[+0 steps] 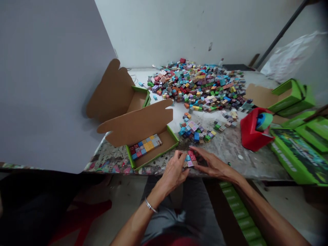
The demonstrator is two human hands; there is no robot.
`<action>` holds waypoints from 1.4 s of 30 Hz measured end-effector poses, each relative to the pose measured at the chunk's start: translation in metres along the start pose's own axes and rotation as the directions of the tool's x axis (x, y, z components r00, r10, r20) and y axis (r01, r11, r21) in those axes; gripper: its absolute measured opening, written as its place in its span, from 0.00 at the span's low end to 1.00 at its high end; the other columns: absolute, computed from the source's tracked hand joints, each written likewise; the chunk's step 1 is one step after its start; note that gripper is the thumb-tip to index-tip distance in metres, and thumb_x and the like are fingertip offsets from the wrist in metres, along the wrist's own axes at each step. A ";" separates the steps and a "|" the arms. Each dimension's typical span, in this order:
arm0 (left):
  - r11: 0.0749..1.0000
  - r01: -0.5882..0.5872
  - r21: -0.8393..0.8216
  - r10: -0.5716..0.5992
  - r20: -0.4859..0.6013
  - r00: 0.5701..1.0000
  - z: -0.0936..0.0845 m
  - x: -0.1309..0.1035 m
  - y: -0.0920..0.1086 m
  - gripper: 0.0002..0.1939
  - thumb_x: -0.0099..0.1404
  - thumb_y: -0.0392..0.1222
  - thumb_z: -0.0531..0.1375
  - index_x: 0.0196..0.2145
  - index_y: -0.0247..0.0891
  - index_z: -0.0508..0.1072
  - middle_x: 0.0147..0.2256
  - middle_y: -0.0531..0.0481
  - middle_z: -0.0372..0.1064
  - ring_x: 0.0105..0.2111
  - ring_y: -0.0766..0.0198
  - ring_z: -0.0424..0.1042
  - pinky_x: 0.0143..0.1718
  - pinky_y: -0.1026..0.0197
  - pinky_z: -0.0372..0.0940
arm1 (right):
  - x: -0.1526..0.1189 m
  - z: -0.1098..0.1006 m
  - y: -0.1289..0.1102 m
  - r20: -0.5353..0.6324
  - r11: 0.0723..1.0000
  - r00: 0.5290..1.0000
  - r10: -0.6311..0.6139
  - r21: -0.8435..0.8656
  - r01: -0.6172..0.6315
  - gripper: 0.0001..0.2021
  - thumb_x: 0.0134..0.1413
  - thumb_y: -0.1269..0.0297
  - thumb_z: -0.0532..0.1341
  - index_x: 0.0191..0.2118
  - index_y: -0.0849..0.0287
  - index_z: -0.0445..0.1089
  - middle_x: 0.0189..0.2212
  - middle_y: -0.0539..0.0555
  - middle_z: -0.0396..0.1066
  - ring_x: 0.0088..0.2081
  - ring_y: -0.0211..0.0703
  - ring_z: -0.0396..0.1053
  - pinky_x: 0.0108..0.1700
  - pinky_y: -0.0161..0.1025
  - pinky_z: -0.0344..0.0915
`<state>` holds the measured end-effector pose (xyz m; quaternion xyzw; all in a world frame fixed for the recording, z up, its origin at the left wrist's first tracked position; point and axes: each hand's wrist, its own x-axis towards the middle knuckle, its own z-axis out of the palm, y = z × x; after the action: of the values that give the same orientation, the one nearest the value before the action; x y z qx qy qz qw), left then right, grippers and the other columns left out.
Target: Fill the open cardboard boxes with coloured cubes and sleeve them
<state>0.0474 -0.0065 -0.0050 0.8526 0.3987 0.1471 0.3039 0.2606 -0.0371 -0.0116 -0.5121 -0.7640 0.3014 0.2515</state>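
Near the table's front edge lies a small group of patterned blocks (pixel 190 158), red, blue and pink, between my two hands. My left hand (pixel 176 166) closes on the group's left side, fingertips pressed on the blocks. At its right side my right hand (pixel 210 162) has thumb and fingers apart, with fingertips beside the blocks. Left of my hands, an open green box (pixel 169 137) with a brown cardboard lid holds rows of patterned blocks (pixel 146 146) along its left part.
A large heap of colourful blocks (pixel 200 85) covers the table's back, with a smaller pile (pixel 196 131) nearer. A second open box (pixel 138 99) stands behind the first. At right are a red container (pixel 253 131) and stacked green boxes (pixel 288 160). A grey panel (pixel 51 85) rises at left.
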 end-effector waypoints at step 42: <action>0.972 -0.034 -0.231 -0.018 -0.222 0.975 0.014 -0.008 -0.014 0.41 0.57 0.31 0.60 0.64 0.42 0.46 0.58 0.41 0.50 0.57 0.55 0.57 0.58 0.50 0.58 | 0.056 -0.002 -0.021 0.034 0.978 0.999 -0.018 -0.209 0.025 0.13 0.60 0.59 0.55 0.43 0.59 0.73 0.34 0.55 0.74 0.36 0.43 0.69 0.40 0.39 0.64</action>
<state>0.0411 -0.0109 -0.0251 0.7908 0.4067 0.2888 0.3546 0.2290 0.0097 0.0090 -0.5225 -0.8009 0.2247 0.1872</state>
